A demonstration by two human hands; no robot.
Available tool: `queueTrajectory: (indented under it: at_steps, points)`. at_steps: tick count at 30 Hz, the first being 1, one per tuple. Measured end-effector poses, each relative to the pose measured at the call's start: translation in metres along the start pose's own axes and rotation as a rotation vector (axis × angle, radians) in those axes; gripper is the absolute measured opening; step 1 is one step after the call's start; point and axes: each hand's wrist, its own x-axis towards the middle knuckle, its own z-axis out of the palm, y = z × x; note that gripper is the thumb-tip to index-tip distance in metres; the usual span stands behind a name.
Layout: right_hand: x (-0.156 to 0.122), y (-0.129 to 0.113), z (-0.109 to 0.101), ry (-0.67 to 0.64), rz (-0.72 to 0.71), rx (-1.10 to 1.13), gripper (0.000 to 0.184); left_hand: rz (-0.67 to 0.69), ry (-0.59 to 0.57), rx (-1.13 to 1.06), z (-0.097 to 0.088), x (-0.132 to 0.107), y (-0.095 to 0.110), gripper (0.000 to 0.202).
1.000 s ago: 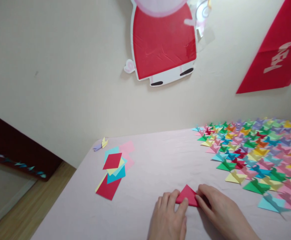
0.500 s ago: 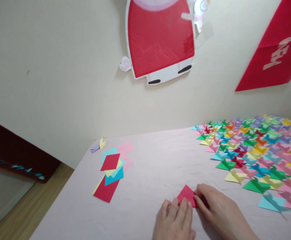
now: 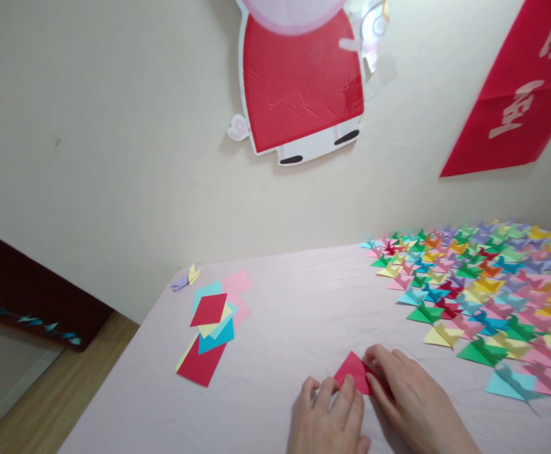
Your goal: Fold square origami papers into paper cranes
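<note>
A small folded piece of red origami paper (image 3: 352,371) lies on the pale pink cloth, its pointed corner facing away from me. My left hand (image 3: 328,416) rests over the near left side of the paper, fingers apart and somewhat bent, fingertips touching its lower edge. At the right edge, my right hand (image 3: 410,397) pinches the paper between thumb and forefinger. The fingers partly cover the near side of the paper, so its lower folds are hidden.
Loose coloured paper squares (image 3: 209,310) overlap to the left. Behind them sit small yellow and purple folded pieces (image 3: 188,277). Rows of paper cranes (image 3: 481,296) fill the right of the cloth-covered table (image 3: 275,315). The wall (image 3: 115,157) borders its far side.
My right fingers have shifted slightly up along the paper's right edge. The left fingers are a little more spread. The paper stays nearly in place, and the camera view has moved slightly.
</note>
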Motion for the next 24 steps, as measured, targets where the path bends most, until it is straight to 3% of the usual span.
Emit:
queueTrajectory:
  at_steps: [4, 10, 13, 18, 21, 24]
  points:
    - [-0.002, -0.004, 0.003, 0.039, -0.073, 0.07, 0.017, -0.013, -0.009, -0.012, 0.004, -0.002, 0.0, 0.048]
    - [-0.001, 0.004, 0.007, 0.013, -0.06, 0.182, 0.029, 0.045, 0.024, 0.025, 0.011, -0.01, -0.007, 0.059]
    - [0.027, 0.01, 0.005, -0.002, -0.034, 0.182, 0.032, -0.01, -0.019, -0.006, 0.009, 0.005, -0.019, 0.067]
    - [0.104, 0.01, 0.001, 0.034, -0.028, 0.09, 0.03, -0.213, -0.196, -0.095, 0.009, 0.059, -0.049, 0.062]
    - [0.127, 0.008, 0.006, 0.041, -0.016, 0.061, 0.03, -0.214, -0.14, -0.082, 0.022, 0.077, -0.061, 0.061]
    - [0.127, 0.008, 0.017, 0.08, -0.007, 0.071, 0.028, -0.189, -0.031, -0.067, 0.036, 0.078, -0.065, 0.064]
